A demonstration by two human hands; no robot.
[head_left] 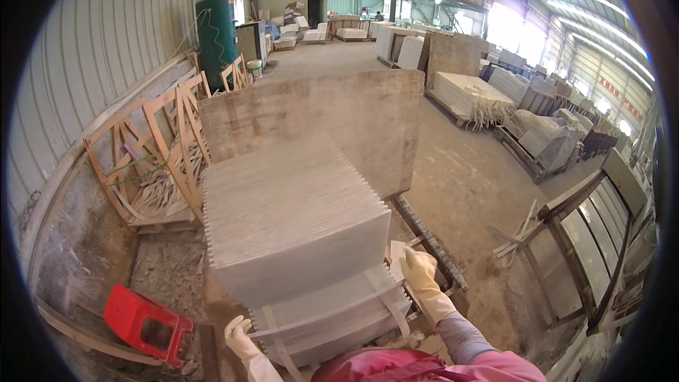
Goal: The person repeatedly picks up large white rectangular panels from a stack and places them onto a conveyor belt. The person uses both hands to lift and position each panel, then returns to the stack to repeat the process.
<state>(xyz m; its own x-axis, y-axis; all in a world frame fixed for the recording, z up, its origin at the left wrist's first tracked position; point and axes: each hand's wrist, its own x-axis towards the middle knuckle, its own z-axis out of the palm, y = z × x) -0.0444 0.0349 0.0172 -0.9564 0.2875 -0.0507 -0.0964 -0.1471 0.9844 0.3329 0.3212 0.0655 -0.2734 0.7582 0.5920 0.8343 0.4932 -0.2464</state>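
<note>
Thin pale stone slabs stand on edge in a large packed stack (297, 205), with a lower row of slabs (332, 318) in front, nearest me. Pale straps (395, 313) run over the lower row. My right hand (422, 272), in a cream glove, is closed at the right side of the stacks, around a short pale strip (397, 258); its fingers partly cover the strip. At the lower row's left end is my left hand (240, 336), also gloved. Its fingers are loosely bent and apart, close to the slab edges; any contact there is unclear.
A big brown board (318, 102) stands upright behind the stack. On the left lie a red plastic stool (148, 325) and wooden frames (163, 148). A dark rail (431, 244) runs along the right side. Slab racks (580, 233) stand farther right.
</note>
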